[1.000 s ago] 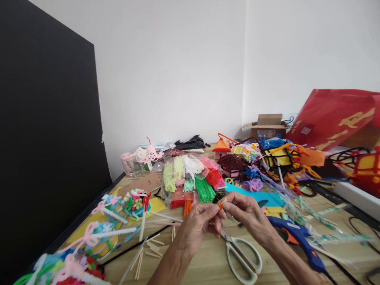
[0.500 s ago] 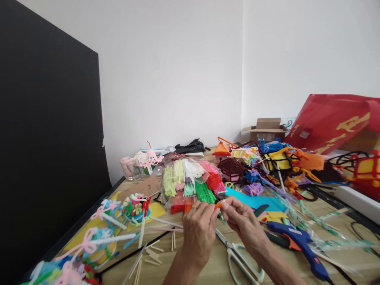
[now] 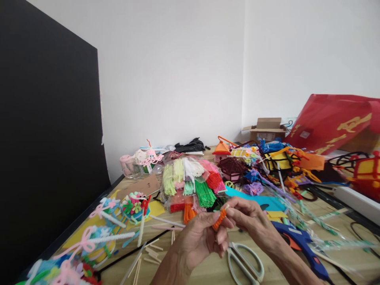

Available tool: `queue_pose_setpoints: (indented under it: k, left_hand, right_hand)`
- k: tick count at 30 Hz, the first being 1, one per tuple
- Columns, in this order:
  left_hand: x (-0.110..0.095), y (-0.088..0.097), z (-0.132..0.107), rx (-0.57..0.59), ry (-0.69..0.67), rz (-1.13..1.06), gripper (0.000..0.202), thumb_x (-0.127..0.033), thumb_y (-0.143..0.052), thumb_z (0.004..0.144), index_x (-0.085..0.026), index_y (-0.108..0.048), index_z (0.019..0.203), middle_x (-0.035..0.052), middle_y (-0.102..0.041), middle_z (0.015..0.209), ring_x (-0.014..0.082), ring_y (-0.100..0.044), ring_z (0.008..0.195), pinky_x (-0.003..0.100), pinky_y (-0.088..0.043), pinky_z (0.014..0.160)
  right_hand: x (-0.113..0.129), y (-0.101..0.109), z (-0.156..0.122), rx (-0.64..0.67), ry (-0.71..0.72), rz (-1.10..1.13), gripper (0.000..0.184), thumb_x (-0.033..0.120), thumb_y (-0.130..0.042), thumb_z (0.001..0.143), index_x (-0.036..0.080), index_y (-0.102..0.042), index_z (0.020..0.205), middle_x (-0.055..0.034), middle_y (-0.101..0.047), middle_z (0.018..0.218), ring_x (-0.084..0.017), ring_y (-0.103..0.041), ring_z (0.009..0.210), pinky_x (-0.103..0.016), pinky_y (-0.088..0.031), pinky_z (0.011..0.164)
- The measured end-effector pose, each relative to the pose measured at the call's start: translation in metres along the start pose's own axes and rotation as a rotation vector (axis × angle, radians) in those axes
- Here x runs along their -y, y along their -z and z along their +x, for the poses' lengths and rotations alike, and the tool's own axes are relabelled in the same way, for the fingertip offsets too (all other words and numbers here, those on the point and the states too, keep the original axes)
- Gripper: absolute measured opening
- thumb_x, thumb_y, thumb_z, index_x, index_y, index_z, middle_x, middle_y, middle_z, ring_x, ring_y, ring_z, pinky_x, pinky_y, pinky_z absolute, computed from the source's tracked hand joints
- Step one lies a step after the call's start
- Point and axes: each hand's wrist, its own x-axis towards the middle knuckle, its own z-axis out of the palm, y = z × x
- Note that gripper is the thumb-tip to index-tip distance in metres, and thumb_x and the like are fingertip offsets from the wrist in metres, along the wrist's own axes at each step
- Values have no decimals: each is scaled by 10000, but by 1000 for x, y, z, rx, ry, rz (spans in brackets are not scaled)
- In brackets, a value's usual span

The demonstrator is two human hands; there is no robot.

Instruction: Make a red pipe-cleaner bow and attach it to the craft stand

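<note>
An orange pipe cleaner, bunched in a ridged coil, sits between the thumb and fingers of my left hand. That palm is turned partly upward. A small pale tip, like the end of a wooden stick, pokes out at the coil's upper end. My right hand pinches around this upper end with thumb and forefinger. Right below both hands lie white-handled scissors, their blades hidden under my left hand. Bundles of green pipe cleaners and orange pipe cleaners rest just beyond.
A blue glue gun lies by my right forearm. Short wooden sticks are scattered on the left, near decorated fluffy craft pieces. Finished pipe-cleaner crafts pile up at the back right, before a red bag. A black panel stands left.
My left hand has rolled over from knuckles up to palm partly up, exposing the orange coil. Both hands stay close together, and the orange bundle behind shows more.
</note>
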Motion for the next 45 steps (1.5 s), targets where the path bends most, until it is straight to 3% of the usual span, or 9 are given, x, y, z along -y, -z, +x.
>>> queue_pose_setpoints:
  k: [7,15,20,22,24,28,31,39,45]
  left_hand:
    - [0,-9,1,-129,-193,228,342,-458,-629,753,-124,-658,685,-38,-459,449,79,-435,404,200,-370,436]
    - [-1,-14,-2,-581,-786,1505,313,-259,-432,901,-151,-680,744,46,-627,628,163,-563,598,261,-407,599]
    - [8,-1,2,-713,-1065,1883,200,-187,-477,873,-170,-677,859,72,-681,683,211,-612,678,291,-433,625]
    - [6,-2,2,-722,-989,1783,182,-236,-513,862,-183,-687,864,77,-692,708,217,-616,707,300,-441,651]
    - [2,-5,2,-687,-786,1493,230,-332,-530,853,-176,-692,806,76,-690,705,209,-612,689,292,-446,643]
    - [-7,-7,1,-459,-325,730,516,-552,-409,852,-127,-670,720,56,-628,570,167,-576,539,266,-444,550]
    - [-7,-3,3,-283,-158,421,554,-592,-419,829,-103,-664,740,44,-598,537,136,-550,483,241,-427,502]
    - [-3,4,6,-79,-62,144,376,-476,-624,747,-106,-644,684,-41,-445,435,87,-447,398,204,-382,416]
    - [1,2,7,-207,-251,329,359,-460,-620,756,-120,-655,647,-31,-447,437,85,-405,419,217,-348,465]
  right_hand:
    - [6,-3,0,60,12,61,237,358,-549,877,169,-578,737,21,-521,611,-110,-497,527,-238,-348,513]
    - [0,-10,3,-104,64,-57,299,377,-569,864,168,-548,651,52,-429,566,-72,-298,484,-226,-209,454]
    - [-10,-16,4,-162,29,-9,326,418,-539,872,173,-517,657,67,-358,546,-75,-212,470,-246,-145,445]
    - [-10,-15,3,-169,22,5,319,420,-541,870,175,-520,667,64,-374,555,-76,-218,470,-244,-152,446]
    - [-8,-13,3,-157,29,-11,313,405,-551,868,173,-528,659,57,-404,562,-75,-258,473,-235,-188,453]
    - [3,-12,2,-65,57,-6,280,361,-537,883,177,-541,673,25,-512,598,-107,-469,530,-240,-342,542]
    - [10,-13,1,40,46,84,263,367,-495,899,188,-534,710,8,-557,627,-148,-553,536,-288,-415,582]
    - [8,-7,1,5,27,-76,282,380,-525,886,167,-600,717,-11,-573,643,-144,-535,597,-267,-402,582]
    - [8,-12,2,32,18,36,286,399,-521,882,179,-557,702,-12,-584,636,-152,-544,579,-271,-408,571]
